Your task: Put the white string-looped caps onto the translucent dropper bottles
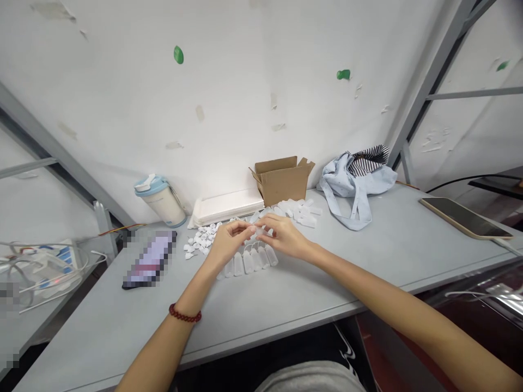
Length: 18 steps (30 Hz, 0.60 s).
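Head view: my left hand (229, 239) and right hand (286, 236) pinch narrowly on a small translucent plastic piece (259, 231) between them, near the frosted plastic tubes (249, 262) on the counter (347, 272). I judge this fingertip handling; the next move calls for steady, light pressure.

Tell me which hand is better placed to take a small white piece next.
Probably the left hand: it is beside the small white pieces, while the right hand is farther, nearer the cardboard box.

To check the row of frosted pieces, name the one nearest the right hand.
The rightmost piece, beside the right hand; the others lie farther left.
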Available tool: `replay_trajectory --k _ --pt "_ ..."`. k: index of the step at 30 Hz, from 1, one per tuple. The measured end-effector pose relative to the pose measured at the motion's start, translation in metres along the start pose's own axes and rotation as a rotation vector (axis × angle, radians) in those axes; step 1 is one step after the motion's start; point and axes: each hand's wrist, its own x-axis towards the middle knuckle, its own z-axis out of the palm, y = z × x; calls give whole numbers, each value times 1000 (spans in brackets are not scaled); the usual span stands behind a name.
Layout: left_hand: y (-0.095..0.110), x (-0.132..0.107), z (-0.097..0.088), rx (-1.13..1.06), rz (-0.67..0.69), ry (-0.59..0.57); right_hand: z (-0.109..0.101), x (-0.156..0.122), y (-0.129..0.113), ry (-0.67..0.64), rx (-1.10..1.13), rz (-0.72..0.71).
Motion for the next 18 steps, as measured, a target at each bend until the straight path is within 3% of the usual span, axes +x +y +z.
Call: replay_trajectory --k 9,14,16,18 --pt "2 -1 2 150 93 108 3 0 0 66 34 96" --pt "2 -1 1 168 115 423 4 0 4 137 -30 119" --pt "2 -3 3 213 113 385 5 -1 6 146 -61 110" --pt "1 -4 9 214 105 232 8 -3 7 136 -105 74"
